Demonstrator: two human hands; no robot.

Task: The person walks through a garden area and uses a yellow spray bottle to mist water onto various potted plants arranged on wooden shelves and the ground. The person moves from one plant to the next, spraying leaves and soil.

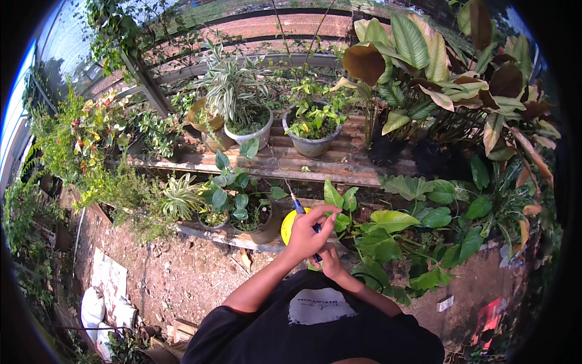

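Observation:
My left hand (311, 230) is curled around the front of a slim blue tool with a metal tip (298, 206), which looks like a spray wand. A thin pale line runs from its tip toward the plants; whether it is water or a rod I cannot tell. Lower down, my right hand (331, 260) grips the tool's rear end, partly hidden by the left. Just behind my left hand sits a round yellow object (287, 226), mostly covered. Beside it stands a pot with a broad-leaved plant (241, 198). Bright green leaves (334, 195) rise close to my left fingers.
A corrugated shelf (273, 168) carries a grey pot (313, 143), a white pot with a striped plant (259, 136) and large-leaved plants (409, 45). Leafy plants (386, 241) crowd my right. White sacks (92, 314) lie on the dirt ground (182, 273) at left.

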